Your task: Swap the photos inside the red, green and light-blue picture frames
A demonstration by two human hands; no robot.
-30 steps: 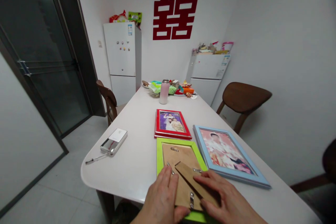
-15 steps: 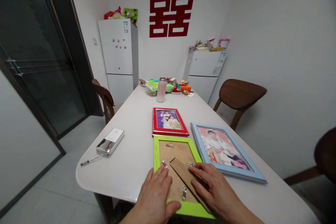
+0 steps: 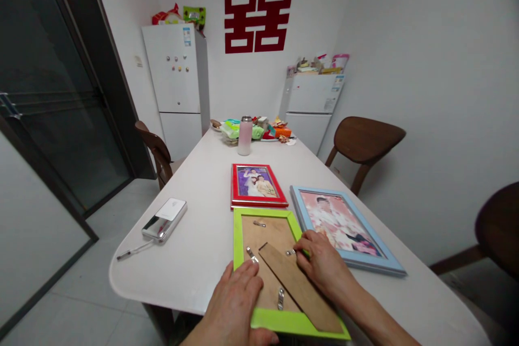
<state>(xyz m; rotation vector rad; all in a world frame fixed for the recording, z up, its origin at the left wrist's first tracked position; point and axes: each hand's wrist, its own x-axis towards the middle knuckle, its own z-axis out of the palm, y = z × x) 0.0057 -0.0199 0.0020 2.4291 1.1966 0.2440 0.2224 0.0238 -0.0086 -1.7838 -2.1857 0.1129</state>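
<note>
A lime-green picture frame (image 3: 240, 238) lies face down on the white table (image 3: 203, 248), its brown backing board and fold-out stand (image 3: 298, 289) facing up. My left hand (image 3: 235, 303) rests flat on the frame's near left part, fingers stretched toward a small metal clip (image 3: 251, 254). My right hand (image 3: 324, 265) sits at the frame's right edge, fingertips curled and pinched at another metal clip (image 3: 290, 252). A third clip (image 3: 279, 298) shows near the frame's front edge.
A red-framed photo (image 3: 257, 185) lies just beyond the green frame, a blue-framed photo (image 3: 344, 227) to its right. A silver-white power bank (image 3: 164, 219) with a cable lies at the left. A pink bottle (image 3: 244, 136), snacks, two fridges and wooden chairs (image 3: 365, 143) stand beyond.
My right hand has slid off the stand up to the clip at the frame's right edge. My left hand drew back slightly. The camera tilted down and moved back.
</note>
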